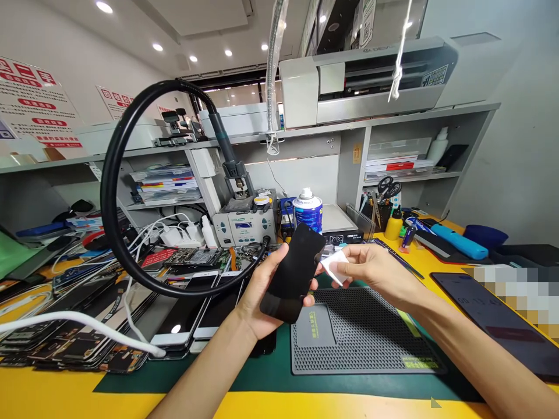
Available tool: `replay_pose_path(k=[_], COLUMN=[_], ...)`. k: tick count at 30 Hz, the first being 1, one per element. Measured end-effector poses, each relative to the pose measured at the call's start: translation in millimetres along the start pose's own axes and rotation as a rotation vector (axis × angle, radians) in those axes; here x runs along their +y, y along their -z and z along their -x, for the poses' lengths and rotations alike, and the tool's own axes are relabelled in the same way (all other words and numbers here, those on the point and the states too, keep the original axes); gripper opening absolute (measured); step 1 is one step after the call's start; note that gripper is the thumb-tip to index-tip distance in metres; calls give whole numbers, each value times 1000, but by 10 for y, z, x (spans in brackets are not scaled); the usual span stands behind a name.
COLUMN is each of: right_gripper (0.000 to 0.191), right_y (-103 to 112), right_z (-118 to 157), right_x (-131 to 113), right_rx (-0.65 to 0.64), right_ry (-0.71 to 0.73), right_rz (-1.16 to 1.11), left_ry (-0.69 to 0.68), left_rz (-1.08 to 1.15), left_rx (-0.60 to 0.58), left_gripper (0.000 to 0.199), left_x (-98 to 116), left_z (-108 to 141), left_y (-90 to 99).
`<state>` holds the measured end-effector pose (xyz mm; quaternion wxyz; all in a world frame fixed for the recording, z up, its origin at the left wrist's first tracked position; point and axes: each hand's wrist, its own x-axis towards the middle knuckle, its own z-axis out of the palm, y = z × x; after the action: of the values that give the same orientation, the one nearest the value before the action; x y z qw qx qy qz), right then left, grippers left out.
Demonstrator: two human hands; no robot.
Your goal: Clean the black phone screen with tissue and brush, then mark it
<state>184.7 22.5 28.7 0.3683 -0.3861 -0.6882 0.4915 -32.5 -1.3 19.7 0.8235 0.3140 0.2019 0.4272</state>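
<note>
A black phone (293,273) is held tilted in my left hand (262,299), its dark screen facing up, with the thumb along one edge and fingertips showing at the other. Between the thumb and fingers of my right hand (364,267) is a small white folded wipe (335,268), close beside the phone's right edge. Whether the wipe touches the phone is hard to tell. Below both hands lies a grey perforated repair mat (362,349) on a green mat (262,372).
Several phones (186,308) and circuit boards crowd the left, under a black looped hose (107,192). Behind stand a grey soldering station (244,228) and a blue spray can (308,210). A large dark phone (493,317) showing digits lies at the right.
</note>
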Motion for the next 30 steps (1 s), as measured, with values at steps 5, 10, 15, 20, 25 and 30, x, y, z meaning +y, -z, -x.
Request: replay_pose_path(k=[5,10,15,20,25,30], right_gripper=[16,24,25,26,28,36], right_y=[-39,-77,-83,-44,11,25], right_z=[-10,-19,1,13,3,9], right_x=[68,106,76,48,67,41], right_rx=[44,73,37,27,68,-124], right_ry=[-34,-72,-89,-104,-152,-240], right_rz=[13,-52,-73,-137,-356,-445], left_ry=[25,38,33,38,26,54], left_rz=[-33,-54,-51,-35,-23,-17], left_rx=[63,85,65,72,52,37], left_gripper=[50,50,46,45,47,50], left_x=[-19,-35,-40,-16,16,19], left_z=[5,-7,-18,-14,-5,1], left_y=[-16,-21,-25,-17,-13,-21])
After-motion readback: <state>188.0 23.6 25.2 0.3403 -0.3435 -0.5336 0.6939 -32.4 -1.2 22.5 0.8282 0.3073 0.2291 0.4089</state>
